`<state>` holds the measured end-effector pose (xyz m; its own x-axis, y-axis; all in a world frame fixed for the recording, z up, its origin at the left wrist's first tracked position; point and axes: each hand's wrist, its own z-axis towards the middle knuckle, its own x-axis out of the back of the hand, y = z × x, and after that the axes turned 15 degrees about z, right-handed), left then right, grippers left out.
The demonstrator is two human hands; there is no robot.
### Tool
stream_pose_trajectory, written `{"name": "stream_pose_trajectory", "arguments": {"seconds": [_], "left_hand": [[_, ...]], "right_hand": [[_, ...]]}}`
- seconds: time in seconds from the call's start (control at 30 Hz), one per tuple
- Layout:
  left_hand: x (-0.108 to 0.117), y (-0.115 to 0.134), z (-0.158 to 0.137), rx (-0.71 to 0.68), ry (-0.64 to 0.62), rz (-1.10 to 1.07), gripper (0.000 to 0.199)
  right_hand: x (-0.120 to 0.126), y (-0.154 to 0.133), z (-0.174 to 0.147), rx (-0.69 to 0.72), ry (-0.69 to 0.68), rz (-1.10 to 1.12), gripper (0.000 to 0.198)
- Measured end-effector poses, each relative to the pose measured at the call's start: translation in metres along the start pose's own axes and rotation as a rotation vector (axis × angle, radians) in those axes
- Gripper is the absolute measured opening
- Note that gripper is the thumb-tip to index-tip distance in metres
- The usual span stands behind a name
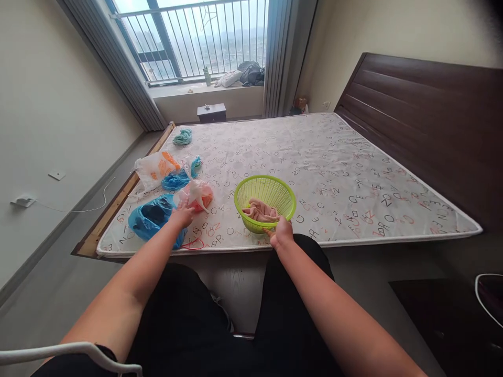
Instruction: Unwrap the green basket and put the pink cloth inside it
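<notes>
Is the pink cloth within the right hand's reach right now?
Likely yes: the right hand holds the green plastic basket by its near rim; the pink cloth lies uncovered just inside.

The basket is lime green, the cloth pale pink. Black and orange letters pattern the white mattress. One bag is blue, the headboard dark brown.

Barred window, grey curtains at both sides. On the sill: green bottle, white bundle, dark backpack. Below stands a dark cabinet, small light object on top. Brown headboard at right. Left wall: socket, white cable running from it.
</notes>
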<state>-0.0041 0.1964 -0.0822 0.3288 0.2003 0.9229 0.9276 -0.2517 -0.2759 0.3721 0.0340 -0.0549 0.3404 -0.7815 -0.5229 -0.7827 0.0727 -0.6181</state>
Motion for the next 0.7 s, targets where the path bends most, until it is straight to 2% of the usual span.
{"name": "stream_pose_trajectory", "arguments": {"seconds": [0.17, 0.3, 0.37, 0.53, 0.7], "left_hand": [[0.011, -0.001, 0.043, 0.048, 0.017, -0.163, 0.043], [0.005, 0.008, 0.054, 0.13, 0.054, -0.358, 0.056], [0.001, 0.01, 0.055, 0.162, 0.106, -0.417, 0.066], [-0.001, 0.013, 0.05, 0.201, 0.14, -0.417, 0.082], [0.007, 0.029, 0.022, 0.166, 0.331, -0.517, 0.071]], "right_hand": [[-0.003, -0.015, 0.002, -0.038, 0.113, -0.043, 0.034], [-0.005, -0.019, 0.004, -0.012, 0.136, -0.062, 0.035], [-0.006, -0.019, 0.005, -0.013, 0.142, -0.059, 0.036], [-0.006, -0.022, 0.014, 0.0, 0.145, -0.018, 0.04], [-0.012, -0.024, 0.034, 0.034, 0.15, -0.02, 0.038]]}}
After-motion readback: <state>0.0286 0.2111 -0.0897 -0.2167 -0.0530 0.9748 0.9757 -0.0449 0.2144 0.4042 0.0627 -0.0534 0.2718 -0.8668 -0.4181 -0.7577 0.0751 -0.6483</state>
